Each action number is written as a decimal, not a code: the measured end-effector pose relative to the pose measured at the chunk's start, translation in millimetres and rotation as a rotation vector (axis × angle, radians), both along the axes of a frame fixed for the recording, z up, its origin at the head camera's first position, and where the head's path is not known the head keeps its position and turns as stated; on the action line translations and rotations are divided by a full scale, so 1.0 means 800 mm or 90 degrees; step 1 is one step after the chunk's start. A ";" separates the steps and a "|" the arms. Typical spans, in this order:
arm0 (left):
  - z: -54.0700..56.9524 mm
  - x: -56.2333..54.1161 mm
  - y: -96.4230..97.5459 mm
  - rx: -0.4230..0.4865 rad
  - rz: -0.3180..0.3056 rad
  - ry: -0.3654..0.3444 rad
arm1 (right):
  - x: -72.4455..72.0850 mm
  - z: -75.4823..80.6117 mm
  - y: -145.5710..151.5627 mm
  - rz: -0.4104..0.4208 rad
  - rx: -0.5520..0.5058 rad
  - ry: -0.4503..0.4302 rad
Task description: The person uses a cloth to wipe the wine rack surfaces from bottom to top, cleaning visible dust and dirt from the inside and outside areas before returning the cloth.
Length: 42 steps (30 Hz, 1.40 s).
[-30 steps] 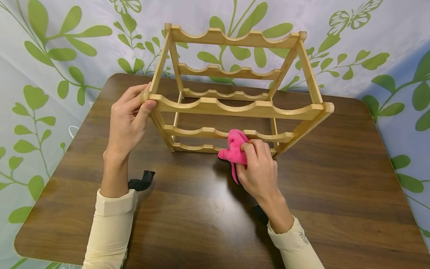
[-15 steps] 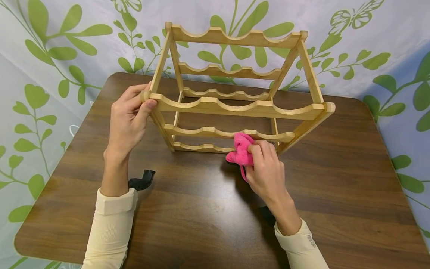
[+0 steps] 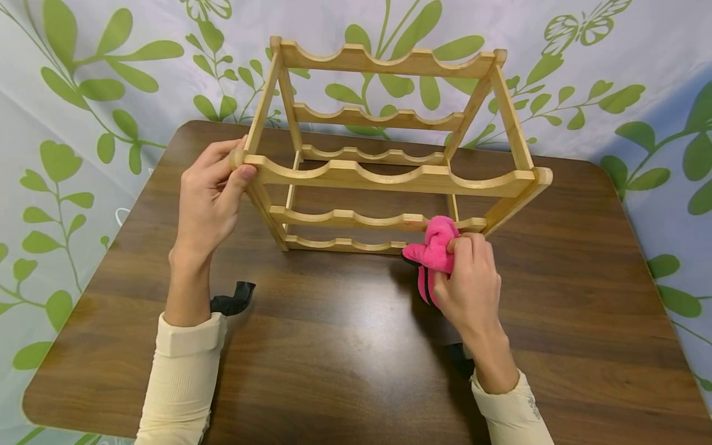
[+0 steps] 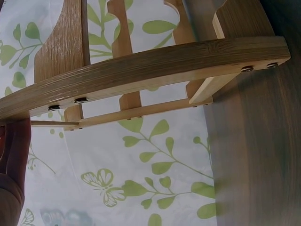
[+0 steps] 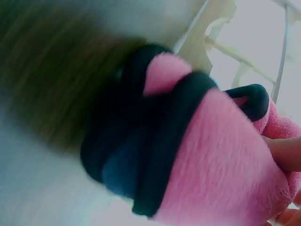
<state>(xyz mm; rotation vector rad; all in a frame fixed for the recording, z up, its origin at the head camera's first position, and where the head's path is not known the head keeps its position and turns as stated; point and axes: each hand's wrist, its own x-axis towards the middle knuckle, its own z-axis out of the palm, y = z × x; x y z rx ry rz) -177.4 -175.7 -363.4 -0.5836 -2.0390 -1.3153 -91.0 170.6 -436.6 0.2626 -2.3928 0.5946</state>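
A wooden bottle rack (image 3: 389,177) with scalloped rails stands on the table. At its front left top corner my left hand (image 3: 208,198) grips the post, thumb on the near side and fingers behind. My right hand (image 3: 471,284) holds a bunched pink cloth (image 3: 439,247) with dark edging against the right part of the middle front rail (image 3: 345,217). In the right wrist view the pink cloth (image 5: 221,165) fills much of the picture, its folds hanging below the fingers. The left wrist view shows the rack's side post (image 4: 155,68) with screw heads, and part of my left hand (image 4: 14,160).
The brown wooden table (image 3: 334,358) has rounded corners. A curtain (image 3: 83,185) with green leaves and butterflies hangs behind and beside it. A black strap end (image 3: 235,300) sticks out by the left wrist, and another dark piece (image 3: 458,358) shows under the right one.
My right hand has slid the pink cloth rightward along the middle front rail, from near its centre toward the right end. The left hand keeps its grip and the rack stays in place.
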 end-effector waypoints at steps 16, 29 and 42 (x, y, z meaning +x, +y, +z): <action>-0.003 -0.002 0.002 0.004 -0.002 0.004 | 0.005 0.011 0.016 -0.059 -0.080 0.040; -0.004 -0.003 -0.008 -0.051 -0.066 -0.004 | -0.002 0.062 -0.082 0.206 -0.145 0.326; -0.005 -0.002 -0.008 -0.027 -0.063 0.010 | -0.049 0.114 -0.195 0.142 0.083 0.465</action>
